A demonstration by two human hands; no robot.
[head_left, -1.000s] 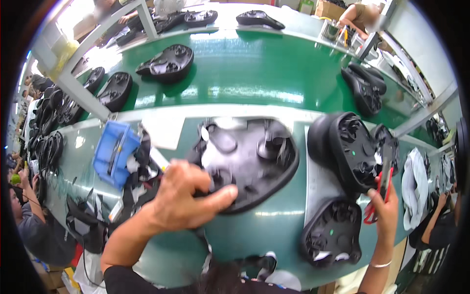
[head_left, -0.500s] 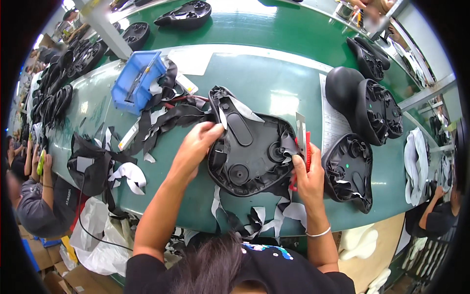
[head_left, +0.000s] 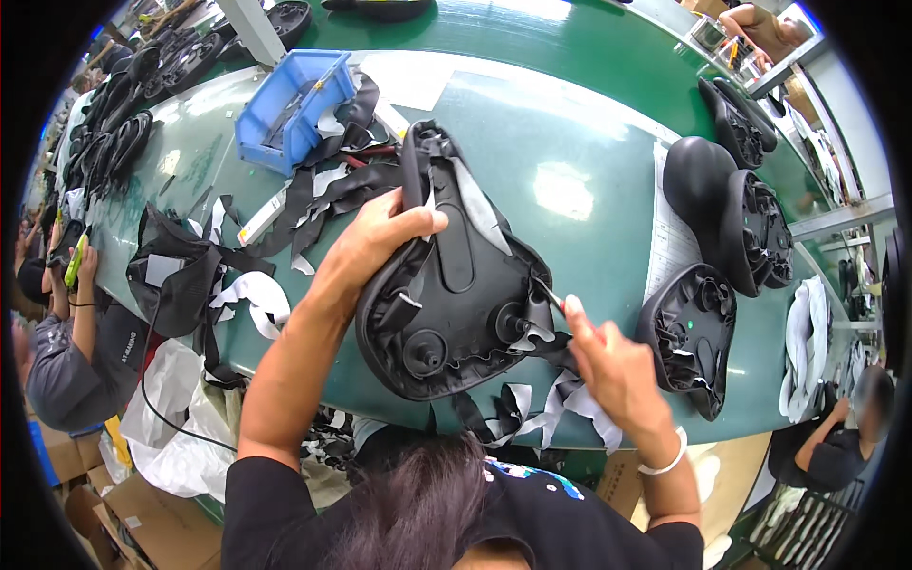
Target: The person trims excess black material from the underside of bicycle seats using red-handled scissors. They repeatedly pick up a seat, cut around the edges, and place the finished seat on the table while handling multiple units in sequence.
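A black saddle (head_left: 456,328) is tilted up off the table, its hollow underside toward me and its narrow nose pointing away. Its dark cover is folded in over the rim, with a loose grey-white flap near the nose. My left hand (head_left: 385,237) is closed round the left edge beside the nose, thumb inside. In my right hand (head_left: 617,375) is a red-handled utility knife (head_left: 551,296), mostly hidden by the fingers. Its blade lies at the saddle's right rim, against the folded cover. Cut black and grey strips (head_left: 513,418) hang below the wide end.
A blue bin (head_left: 290,114) stands at the back left beside a heap of scrap strips (head_left: 332,204). Several more saddles (head_left: 693,323) lie at the right by a printed sheet (head_left: 673,237). A black bag (head_left: 171,271) is at the left. Other people work on both sides.
My left hand has tilted the saddle up and shifted it slightly left. The knife, held upright at the right before, now has its blade lowered to the saddle's rim.
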